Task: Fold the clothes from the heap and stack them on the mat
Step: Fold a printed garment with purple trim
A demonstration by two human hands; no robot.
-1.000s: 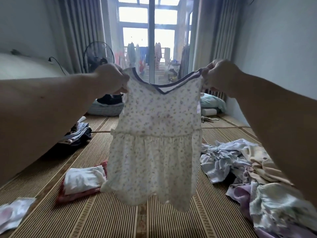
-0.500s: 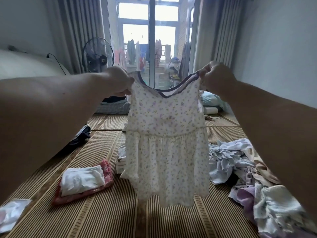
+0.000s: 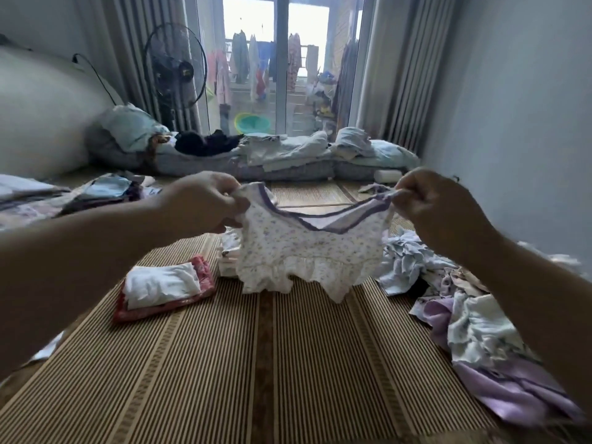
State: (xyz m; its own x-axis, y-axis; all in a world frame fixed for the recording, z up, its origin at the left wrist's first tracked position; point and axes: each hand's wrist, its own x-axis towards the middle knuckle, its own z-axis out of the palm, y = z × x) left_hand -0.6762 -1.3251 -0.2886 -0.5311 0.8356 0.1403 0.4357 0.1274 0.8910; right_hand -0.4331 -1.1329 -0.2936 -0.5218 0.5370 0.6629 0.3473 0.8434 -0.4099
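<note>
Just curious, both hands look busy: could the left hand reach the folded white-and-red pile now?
Likely yes: the pile lies uncovered on the mat near the left hand, but that hand pinches the floral dress.

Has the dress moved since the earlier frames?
Yes. The dress has come down: it hung full length before, and now its skirt bunches on the mat.

One left hand (image 3: 205, 203), one right hand (image 3: 439, 200) and one floral dress (image 3: 307, 251) are being counted. On one mat (image 3: 256, 363), one red-and-white folded stack (image 3: 163, 288), one pale folded stack (image 3: 228, 254) and one heap (image 3: 474, 315) are being counted; one fan (image 3: 174, 65) is being counted behind.
</note>
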